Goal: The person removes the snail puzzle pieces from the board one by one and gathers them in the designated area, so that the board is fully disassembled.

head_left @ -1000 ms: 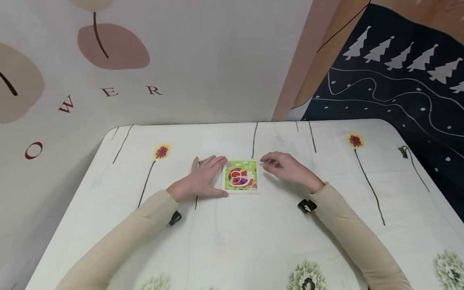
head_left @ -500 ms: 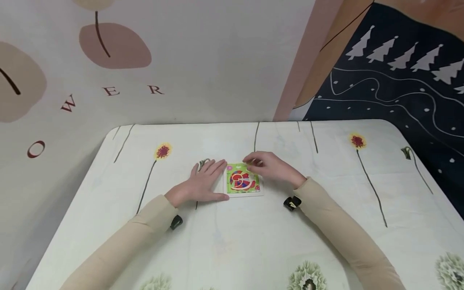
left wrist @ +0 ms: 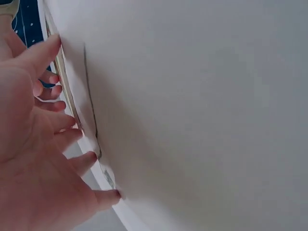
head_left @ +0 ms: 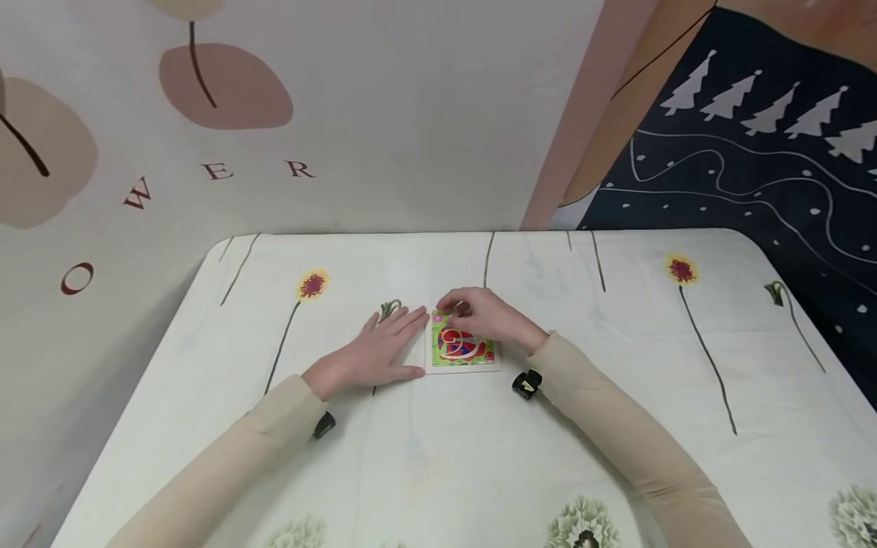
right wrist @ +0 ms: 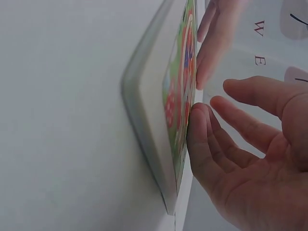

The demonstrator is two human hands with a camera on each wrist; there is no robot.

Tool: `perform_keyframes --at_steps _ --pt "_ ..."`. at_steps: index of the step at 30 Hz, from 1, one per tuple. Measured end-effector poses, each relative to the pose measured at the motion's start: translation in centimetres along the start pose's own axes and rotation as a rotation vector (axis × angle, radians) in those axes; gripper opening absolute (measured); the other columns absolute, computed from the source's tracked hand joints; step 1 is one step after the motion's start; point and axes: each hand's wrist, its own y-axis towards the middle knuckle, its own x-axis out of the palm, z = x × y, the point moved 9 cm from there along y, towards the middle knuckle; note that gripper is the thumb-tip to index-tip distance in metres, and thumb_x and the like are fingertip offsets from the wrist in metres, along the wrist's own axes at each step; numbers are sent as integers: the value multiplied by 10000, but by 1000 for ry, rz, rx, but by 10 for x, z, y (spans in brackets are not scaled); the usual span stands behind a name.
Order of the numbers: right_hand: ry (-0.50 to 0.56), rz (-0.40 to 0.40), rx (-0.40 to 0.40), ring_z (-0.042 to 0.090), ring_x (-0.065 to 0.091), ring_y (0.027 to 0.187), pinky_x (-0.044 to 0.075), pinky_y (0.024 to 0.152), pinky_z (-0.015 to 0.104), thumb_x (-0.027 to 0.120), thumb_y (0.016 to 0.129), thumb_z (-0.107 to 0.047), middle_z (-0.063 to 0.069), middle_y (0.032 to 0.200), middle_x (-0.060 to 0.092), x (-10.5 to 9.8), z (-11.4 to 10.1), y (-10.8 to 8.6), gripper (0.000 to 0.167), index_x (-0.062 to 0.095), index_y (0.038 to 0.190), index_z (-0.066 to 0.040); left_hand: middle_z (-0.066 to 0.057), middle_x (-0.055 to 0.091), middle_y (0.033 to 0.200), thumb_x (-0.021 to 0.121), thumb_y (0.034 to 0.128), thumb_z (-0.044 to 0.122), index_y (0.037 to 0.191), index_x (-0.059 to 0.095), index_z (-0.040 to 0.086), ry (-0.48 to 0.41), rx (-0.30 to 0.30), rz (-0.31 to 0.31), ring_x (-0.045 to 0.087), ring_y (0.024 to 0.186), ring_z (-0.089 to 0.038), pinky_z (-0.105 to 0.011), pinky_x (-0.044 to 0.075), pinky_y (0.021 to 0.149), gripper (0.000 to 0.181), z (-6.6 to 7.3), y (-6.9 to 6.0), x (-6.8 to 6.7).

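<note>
A small square board (head_left: 463, 368) with a white border and a colourful green and red snail picture (head_left: 473, 352) lies flat on the table. My left hand (head_left: 373, 355) is spread beside its left edge, thumb and fingertips touching that edge. Over the board's upper part is my right hand (head_left: 483, 313), its fingers bent above the picture and covering some of it. In the right wrist view the board (right wrist: 149, 106) shows its thick pale edge, and the right hand (right wrist: 255, 159) has thumb and index finger apart, other fingertips near the picture, nothing visible between them.
The table (head_left: 438, 457) has a white cloth printed with flowers and stems. Behind it stands a pale wall hanging (head_left: 411, 114) with letters and leaf shapes, and a dark blue hanging (head_left: 740, 167) with white trees at the right.
My right hand has moved left, from beside the board's right edge to over the picture's upper part. The left hand stays at the left edge.
</note>
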Motion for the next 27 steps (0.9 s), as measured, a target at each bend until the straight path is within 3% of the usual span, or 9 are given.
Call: perform_keyframes --at_steps 5,12,18,27 --pt "-14 -12 11 194 611 944 509 809 290 604 914 -25 99 1116 642 -1 1 3 300 639 1212 -15 -86 91 1610 620 909 474 1550 151 61 22 98 6 63 1452 -343 -677 91 1071 895 11 -9 2" --pt "-60 -52 -7 221 613 1011 504 870 323 591 925 -15 89 1163 651 -5 1 7 280 658 1196 -22 -71 142 1604 619 921 430 1539 210 54 89 257 -17 95 1456 -287 -623 111 1101 831 39 -14 11" --pt "-96 -77 -43 208 602 992 494 885 313 610 917 -20 73 1125 656 -4 2 14 255 683 1162 -26 -48 127 1608 599 928 427 1550 173 80 170 291 -21 109 1458 -232 -537 157 1127 830 49 -13 15" --pt "-153 -153 -79 183 567 937 478 853 288 630 912 -45 32 1032 603 0 4 22 210 707 1100 -93 -118 148 1595 547 952 437 1532 191 18 208 393 16 98 1456 -284 -402 139 1155 799 63 -8 20"
